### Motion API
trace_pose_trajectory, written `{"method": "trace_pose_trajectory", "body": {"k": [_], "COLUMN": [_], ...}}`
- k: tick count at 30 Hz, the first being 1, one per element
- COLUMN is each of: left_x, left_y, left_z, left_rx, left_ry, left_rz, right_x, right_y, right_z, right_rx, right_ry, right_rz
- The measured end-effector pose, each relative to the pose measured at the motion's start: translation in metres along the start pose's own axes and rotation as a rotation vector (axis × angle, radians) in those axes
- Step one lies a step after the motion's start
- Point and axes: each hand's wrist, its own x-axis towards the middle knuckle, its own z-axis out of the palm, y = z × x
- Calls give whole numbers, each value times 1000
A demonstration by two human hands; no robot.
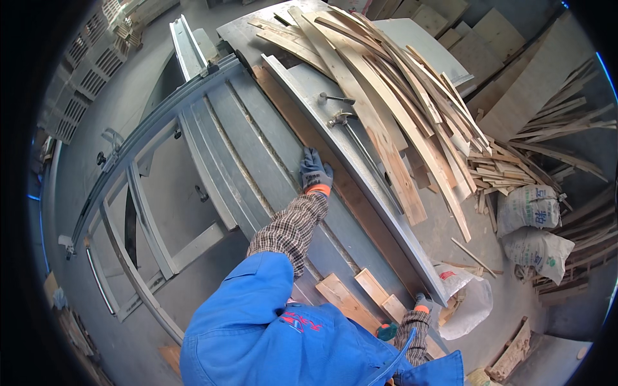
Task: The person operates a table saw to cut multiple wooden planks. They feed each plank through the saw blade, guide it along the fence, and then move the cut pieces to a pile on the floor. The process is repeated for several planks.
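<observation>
Fingers (311, 157) outstretched, the left hand (315, 174) lies at the brown board's (373, 231) edge, presumably steadying it along the metal fence (384, 212) on the tabletop (277, 122); the right hand (423, 302) is near its close end, grip unclear.

At centre, a grey grooved metal table (241, 128) carries a long brown strip (351, 194) beside a metal rail (403, 241), and short wood pieces (347, 300) lower down. Upper right, loose planks (381, 135) lie piled; at right, the floor (467, 270) bears a white sack (535, 252).
</observation>
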Motion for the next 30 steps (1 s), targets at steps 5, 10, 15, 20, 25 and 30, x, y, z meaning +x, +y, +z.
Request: {"method": "trace_pose_trajectory", "body": {"k": [5, 10, 15, 20, 25, 30], "left_x": [7, 15, 22, 36, 51, 67], "left_y": [-6, -18, -25, -31, -42, -45], "left_z": [0, 5, 11, 14, 20, 28], "left_rx": [51, 65, 69, 63, 53, 43], "left_ry": [-42, -18, -27, -53, -15, -55], "left_rz": [-18, -4, -1, -49, -35, -30], "right_x": [13, 6, -10, -10, -11, 0], "right_y": [11, -3, -33, -45, -57, -47], "right_z": [15, 20, 17, 23, 36, 49], "right_rx": [22, -34, -108, -72, -70, 18], "right_ry": [33, 66, 83, 38, 72, 98], "right_rz": [-55, 15, 116, 33, 86, 49]}}
